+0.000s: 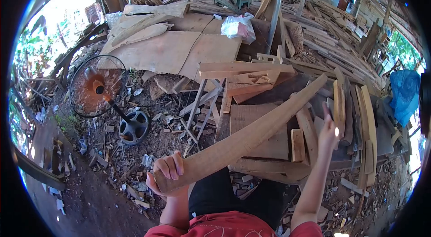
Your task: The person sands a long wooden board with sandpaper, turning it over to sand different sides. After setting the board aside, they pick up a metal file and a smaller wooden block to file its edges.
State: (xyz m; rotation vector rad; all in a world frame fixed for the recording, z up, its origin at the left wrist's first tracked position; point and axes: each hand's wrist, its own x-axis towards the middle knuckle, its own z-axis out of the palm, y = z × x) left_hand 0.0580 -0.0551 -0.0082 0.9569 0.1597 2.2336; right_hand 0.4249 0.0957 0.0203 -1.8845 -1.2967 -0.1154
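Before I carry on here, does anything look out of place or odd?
Offcuts litter the ground, and the standing fan sits on that rough dirt, seemingly leaning, so it looks unsteady and out of place.

Left hand clenched low, right hand raised with the arm reaching forward.
The left hand (168,172) is beyond the left edge of the bench (379,133), fingers curled over in a firm grip, the left forearm (175,208) short and upright below it. The right forearm (313,185) slants up and outward from a red sleeve (307,229), the elbow slightly bent; the right hand (330,131) is in from the bench's front edge, seen nearly edge-on, a digit extended away from the body.
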